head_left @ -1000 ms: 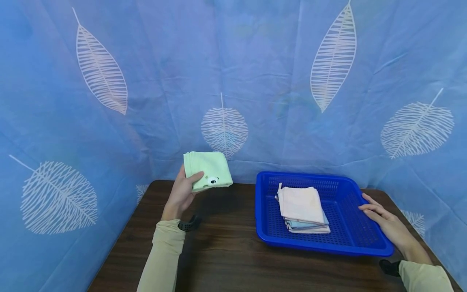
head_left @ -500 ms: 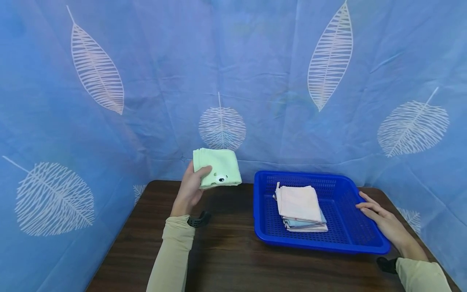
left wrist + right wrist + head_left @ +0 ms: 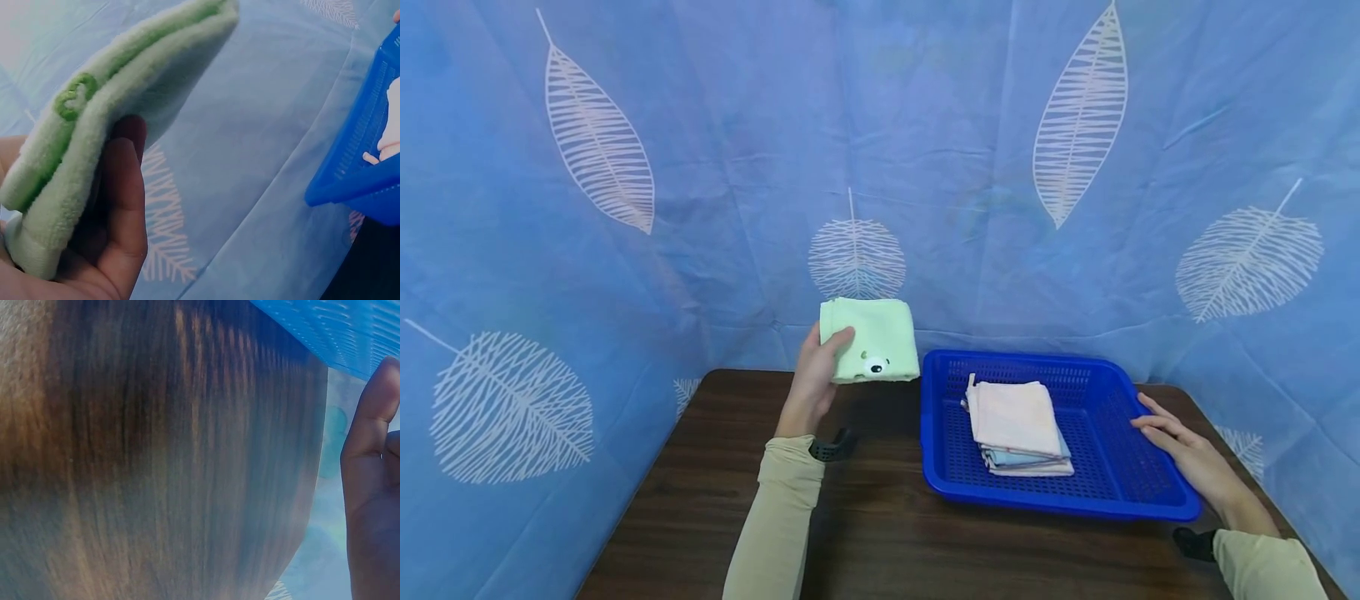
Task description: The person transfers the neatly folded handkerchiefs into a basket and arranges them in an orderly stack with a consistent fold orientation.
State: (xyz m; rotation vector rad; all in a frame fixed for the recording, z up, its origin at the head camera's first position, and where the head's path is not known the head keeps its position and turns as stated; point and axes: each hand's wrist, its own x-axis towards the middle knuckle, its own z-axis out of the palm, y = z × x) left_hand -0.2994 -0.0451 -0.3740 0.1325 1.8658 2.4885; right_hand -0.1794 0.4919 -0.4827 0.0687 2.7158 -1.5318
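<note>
My left hand [image 3: 820, 371] holds a folded pale green towel [image 3: 872, 342] up in the air, thumb on its front face; a small cartoon eye marks its lower edge. The left wrist view shows the same green towel [image 3: 94, 137] pinched between thumb and fingers [image 3: 122, 206]. It hangs just left of a blue plastic basket [image 3: 1138, 492] on the dark wooden table [image 3: 880, 533]. Inside the basket lies a stack of folded towels [image 3: 1017, 425], pink on top. My right hand [image 3: 1187, 454] rests with straight fingers on the basket's right rim.
A blue curtain with white leaf prints [image 3: 1082, 125] surrounds the table on three sides. The table's left and front parts [image 3: 685, 500] are bare wood. The right wrist view shows the wood grain [image 3: 156, 456] and the basket's edge [image 3: 337, 331].
My left hand has carried the green towel to the right and slightly up, closer to the basket. The right hand stays on the basket's rim.
</note>
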